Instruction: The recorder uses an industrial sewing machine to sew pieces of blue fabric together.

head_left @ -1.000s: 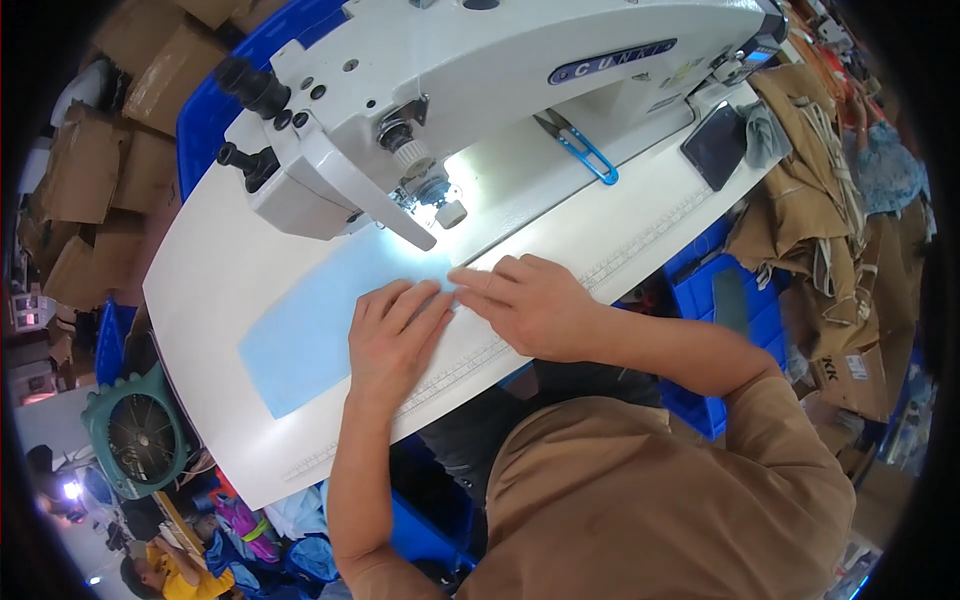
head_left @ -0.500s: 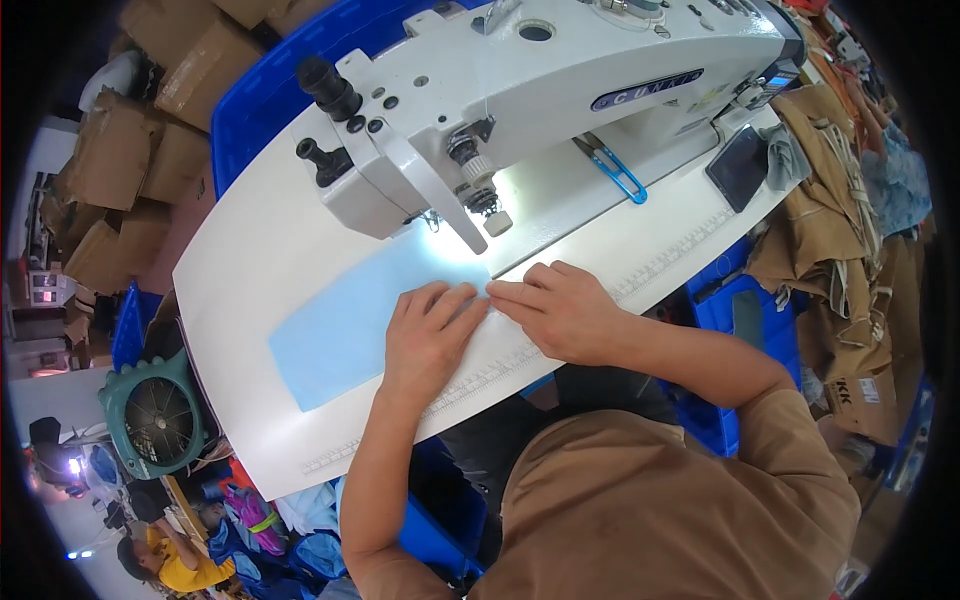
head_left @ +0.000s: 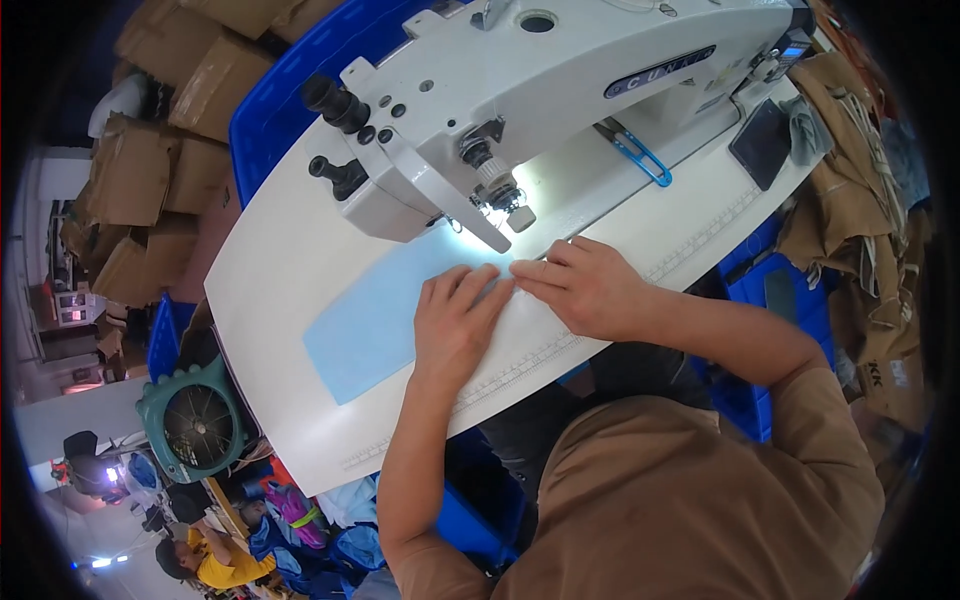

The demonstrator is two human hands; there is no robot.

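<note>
A light blue fabric piece (head_left: 365, 330) lies flat on the white sewing table, its right end beneath the head of a white sewing machine (head_left: 420, 180). My left hand (head_left: 462, 325) rests palm down on the near edge of that fabric, fingers stretched out and lying on it. Close beside it, my right hand (head_left: 595, 290) has its thumb and index finger pressed together at the fabric's right corner. The fingertips of both hands almost meet, just in front of the lit needle area. The needle itself is hidden behind the machine's guard.
Blue-handled thread snips (head_left: 637, 155) and a dark phone (head_left: 762, 145) lie under and beside the machine arm. A printed ruler strip (head_left: 520, 370) follows the near table edge (head_left: 330, 485). A green fan (head_left: 195, 425) stands left; a person in yellow (head_left: 235, 565) is farther off.
The whole view has shifted, so the table and machine sit farther right. Both hands have edged slightly toward the machine, keeping nearly the same pose on the fabric.
</note>
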